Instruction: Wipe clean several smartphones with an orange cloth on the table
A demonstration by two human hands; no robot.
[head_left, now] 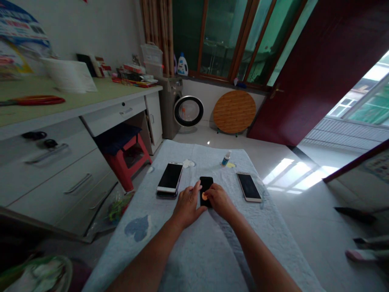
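Observation:
A black smartphone point(206, 183) lies flat on the cloth-covered table between my hands. My left hand point(189, 203) rests against its left side, fingers spread and thumb near the lower edge. Pinched in my right hand point(219, 198) is a small round orange pad point(204, 196), which sits on the phone's screen. To the left, a white-framed smartphone point(170, 177) lies on top of another dark phone point(166, 195). A light-framed smartphone point(249, 187) lies on the right. Beyond the middle phone stands a small bottle point(226, 158) with a white cap and blue label.
The table's pale blue cloth point(188, 259) has heart patterns. On the left is a desk point(115, 97) bearing a paper roll point(68, 75) and red-handled scissors point(39, 100). A red stool point(127, 158) stands under it. Farther back are an open-doored washing machine point(170, 107) and a round wooden tabletop point(234, 111).

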